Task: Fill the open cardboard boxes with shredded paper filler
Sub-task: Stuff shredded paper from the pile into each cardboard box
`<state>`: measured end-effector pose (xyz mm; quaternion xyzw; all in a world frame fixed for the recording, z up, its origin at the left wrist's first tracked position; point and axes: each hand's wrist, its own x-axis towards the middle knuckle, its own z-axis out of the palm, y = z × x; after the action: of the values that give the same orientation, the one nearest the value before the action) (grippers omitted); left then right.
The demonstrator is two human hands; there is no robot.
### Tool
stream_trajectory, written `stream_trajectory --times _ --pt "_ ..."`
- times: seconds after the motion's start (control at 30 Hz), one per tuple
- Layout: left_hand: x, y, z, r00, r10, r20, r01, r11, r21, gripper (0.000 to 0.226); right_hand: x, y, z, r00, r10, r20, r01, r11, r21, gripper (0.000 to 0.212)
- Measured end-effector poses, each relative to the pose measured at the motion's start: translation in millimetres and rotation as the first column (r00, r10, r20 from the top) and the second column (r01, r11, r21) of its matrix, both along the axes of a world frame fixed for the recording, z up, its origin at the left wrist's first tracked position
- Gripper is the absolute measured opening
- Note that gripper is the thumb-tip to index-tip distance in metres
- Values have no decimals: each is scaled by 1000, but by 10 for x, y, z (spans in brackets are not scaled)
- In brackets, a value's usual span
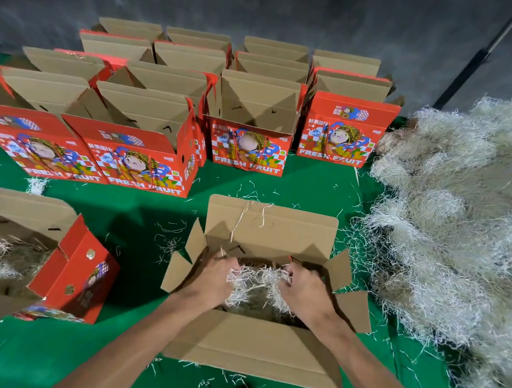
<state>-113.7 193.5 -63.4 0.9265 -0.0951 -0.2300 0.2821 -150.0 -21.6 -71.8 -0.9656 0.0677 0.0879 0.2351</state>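
**Filler Being Spread Inside the Nearest Box**

Green cloth (pixel 130 220) covers the work surface, with a dark wall behind it; stray paper strands are scattered across the cloth.

Head view: a large heap of pale shredded paper filler (pixel 449 215) is piled along the right edge, likely kept within reach of the right arm so that handfuls can be taken without stepping away. Rows of red "FRESH FRUIT" boxes (pixel 142 148) are lined up at the back with their flaps raised, apparently staged for filling; whether any of them holds filler cannot be told from this angle. One red box (pixel 70 274) is set aside at the near left, turned at an angle, with filler visible inside it, which suggests it is already done.

The open cardboard box (pixel 255 347) being worked on is placed directly in front of the person, all four flaps folded outward so the opening is kept free. A wad of filler (pixel 257 282) lies inside it, between the two hands.

The left hand (pixel 214 279) is lowered into the box with its fingers curled into the left side of the wad. The right hand (pixel 305 286) is likewise curled around strands at the right side. Both hands are closed on paper, close together, seemingly pulling the wad apart to spread it over the bottom.
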Motion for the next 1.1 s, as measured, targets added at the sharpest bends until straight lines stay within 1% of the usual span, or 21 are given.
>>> stream_trajectory --times 0.03,0.1,0.17,0.2,0.27,0.33,0.4,0.47,0.53,0.6,0.67,0.7,0.77,0.8,0.83,0.9,0.97,1.0,1.03,1.07,1.1 --pt "-2 5 -2 999 -40 -11 40 999 -5 40 0 -15 -4 1000 -6 21 5 998 65 23" --pt "10 0 43 992 -120 34 119 993 18 45 -12 -54 13 1000 4 13 -7 965 261 18" --pt "35 -51 98 982 -156 103 157 988 -6 54 -22 -62 30 1000 19 9 -21 876 481 15" --pt "49 -83 111 987 -134 90 140 988 -64 62 -26 -50 46 1000 15 13 -20 828 560 14" --pt "77 -120 118 999 -48 -20 43 978 -202 71 -28 -23 80 1000 2 14 -10 739 674 13" --pt "90 -109 104 997 1 -78 -22 961 -276 62 -32 -4 103 1000 -8 4 3 694 720 13" --pt "56 -110 94 998 0 -59 -17 960 -280 39 -55 39 119 1000 -30 -2 23 744 668 16" --pt "30 -118 62 999 31 -45 -41 965 -259 27 -94 70 100 999 -51 18 34 849 528 26" --pt "31 -77 43 993 104 -55 -115 958 -262 23 -130 25 65 994 -108 12 93 898 430 30" --pt "62 -1 69 974 215 -72 -226 922 -314 18 -143 -63 34 984 -178 8 164 920 356 27" --pt "94 6 148 977 210 -20 -205 926 -317 16 -124 -105 27 984 -176 33 160 948 275 26" --pt "102 -16 180 986 167 11 -158 948 -277 13 -115 -97 31 988 -147 46 134 968 212 26" --pt "112 -81 233 992 67 105 -53 990 -132 13 -95 -87 16 996 -88 23 87 995 58 13" --pt "113 -97 247 990 27 138 -18 998 -66 20 -97 -92 19 998 -66 -8 66 998 -7 18" --pt "107 -102 248 990 -11 143 13 1000 -19 27 -105 -107 12 999 -38 -35 37 999 -39 28" --pt "68 -78 227 990 -114 83 109 992 65 45 -148 -105 100 999 15 -46 -17 999 -43 33" --pt "22 -53 186 977 -207 42 196 964 181 57 -157 -92 263 994 91 58 -79 980 -184 31" --pt "17 -57 190 972 -228 59 208 947 244 56 -146 -84 343 984 146 106 -114 957 -267 29" --pt "32 -70 204 967 -243 75 210 930 300 52 -119 -73 401 971 197 133 -150 941 -303 24" --pt "64 -111 223 962 -258 84 214 911 352 44 -79 -55 465 962 251 107 -207 926 -315 16" --pt "106 -158 233 959 -274 78 220 887 407 35 -31 -30 496 951 304 64 -276 922 -270 10"
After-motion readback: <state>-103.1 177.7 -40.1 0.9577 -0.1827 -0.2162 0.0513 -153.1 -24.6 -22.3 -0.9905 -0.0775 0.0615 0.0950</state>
